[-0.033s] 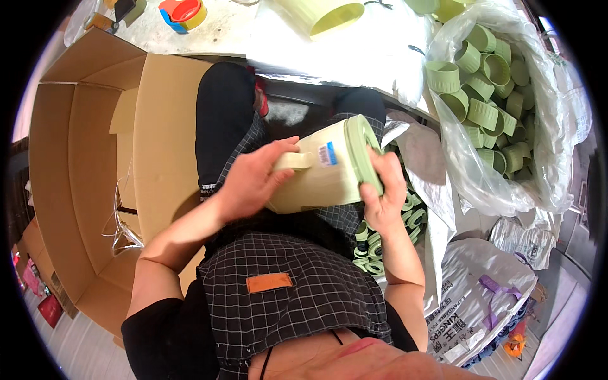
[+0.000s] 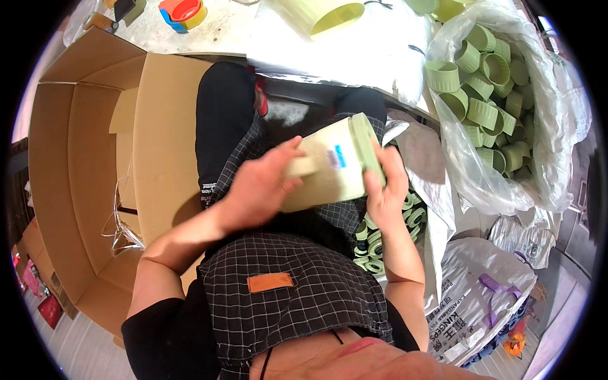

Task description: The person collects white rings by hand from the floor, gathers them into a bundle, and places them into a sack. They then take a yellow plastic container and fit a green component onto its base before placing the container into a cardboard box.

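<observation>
Right over the lap lies a pale cream jar (image 2: 323, 174) with a small blue label, tipped on its side. The left hand (image 2: 263, 187) grips its body; the right hand (image 2: 383, 187) clasps its ribbed green lid (image 2: 366, 147). Beside sits a clear bag of green lids (image 2: 500, 95).

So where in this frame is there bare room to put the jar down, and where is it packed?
The open cardboard box to the person's left is mostly bare inside. The white tabletop shows a bare strip between the coloured tape rolls and the pale green container. It is crowded to the right: the clear bag is full of green lids, and more green rings lie beside the right hand.
</observation>
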Demonstrator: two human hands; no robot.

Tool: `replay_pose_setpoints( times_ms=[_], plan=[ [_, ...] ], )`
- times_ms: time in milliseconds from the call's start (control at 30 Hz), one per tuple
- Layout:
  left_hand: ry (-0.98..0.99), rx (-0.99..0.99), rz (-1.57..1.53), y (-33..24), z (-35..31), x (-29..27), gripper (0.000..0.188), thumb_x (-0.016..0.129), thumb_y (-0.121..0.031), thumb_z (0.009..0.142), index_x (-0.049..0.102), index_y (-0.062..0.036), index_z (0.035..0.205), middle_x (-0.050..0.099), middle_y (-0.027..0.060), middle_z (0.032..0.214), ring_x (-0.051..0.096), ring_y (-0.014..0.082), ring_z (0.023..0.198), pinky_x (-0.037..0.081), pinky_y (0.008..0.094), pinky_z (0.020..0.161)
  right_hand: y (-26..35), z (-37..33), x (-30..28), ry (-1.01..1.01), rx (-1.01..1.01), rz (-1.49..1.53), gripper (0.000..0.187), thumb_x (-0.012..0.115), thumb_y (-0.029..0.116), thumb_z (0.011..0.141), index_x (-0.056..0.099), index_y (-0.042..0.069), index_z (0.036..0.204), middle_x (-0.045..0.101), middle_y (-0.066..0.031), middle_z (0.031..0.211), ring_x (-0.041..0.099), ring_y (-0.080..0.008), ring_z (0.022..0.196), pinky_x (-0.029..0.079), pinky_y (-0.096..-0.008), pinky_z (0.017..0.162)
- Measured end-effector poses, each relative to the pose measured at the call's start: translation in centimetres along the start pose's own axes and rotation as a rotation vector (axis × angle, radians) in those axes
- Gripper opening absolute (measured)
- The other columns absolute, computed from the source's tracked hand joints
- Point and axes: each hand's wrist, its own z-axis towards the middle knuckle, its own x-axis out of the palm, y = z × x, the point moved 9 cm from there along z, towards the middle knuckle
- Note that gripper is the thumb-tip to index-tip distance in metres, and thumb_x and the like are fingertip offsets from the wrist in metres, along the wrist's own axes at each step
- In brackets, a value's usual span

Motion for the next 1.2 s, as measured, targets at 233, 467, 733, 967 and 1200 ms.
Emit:
replay_pose_setpoints(
  times_ms=[233,467,733,967,1200],
  plan=[
    [-0.105,0.101,-0.148,2.6,2.4,-3.7,0.052,0.051,-0.042,0.099,0.050,-0.0002,0.130,0.066,0.0195,0.115,0.068,0.0296,0.102,0.054,0.0370,0.085,6.6,1.2,0.7,0.176,-0.255,-0.190,0.035,0.057,0.026,0.094,0.063,-0.002,0.114,0.058,-0.0170,0.084,0.058,-0.0311,0.077,0.047,-0.0374,0.071],
    [-0.104,0.091,-0.038,3.4,1.1,-2.5,0.055,0.068,-0.024,0.087,0.047,-0.0006,0.133,0.065,0.0180,0.118,0.068,0.0343,0.091,0.055,0.0421,0.074,5.0,2.2,0.5,0.188,-0.065,-0.149,0.033,0.058,0.026,0.093,0.063,-0.002,0.111,0.057,-0.0164,0.083,0.057,-0.0317,0.076,0.047,-0.0371,0.070],
    [-0.139,0.133,-0.054,2.3,1.2,-1.2,0.060,0.064,-0.005,0.084,0.042,-0.0019,0.140,0.058,0.0236,0.128,0.066,0.0405,0.099,0.054,0.0425,0.085,5.7,3.1,0.6,0.174,-0.079,-0.233,0.034,0.065,0.021,0.088,0.064,0.000,0.114,0.058,-0.0161,0.086,0.058,-0.0311,0.078,0.047,-0.0382,0.073],
    [-0.001,0.448,0.114,-7.3,2.3,-2.7,0.041,0.064,-0.019,0.086,0.058,0.0015,0.122,0.058,0.0203,0.125,0.063,0.0341,0.099,0.050,0.0402,0.088,-1.6,3.4,-0.9,0.104,0.312,0.071,0.041,0.072,0.018,0.084,0.064,-0.001,0.119,0.050,-0.0042,0.075,0.046,-0.0143,0.066,0.041,-0.0273,0.061],
    [-0.381,0.480,0.257,0.7,18.8,-2.2,0.008,0.070,-0.006,0.076,0.070,-0.0083,0.083,0.062,0.0105,0.081,0.059,0.0321,0.079,0.047,0.0411,0.072,-0.3,1.6,-1.0,0.030,0.132,0.078,0.053,0.076,0.020,0.073,0.064,-0.001,0.120,0.047,-0.0069,0.073,0.047,-0.0194,0.065,0.041,-0.0311,0.060]
  ],
)
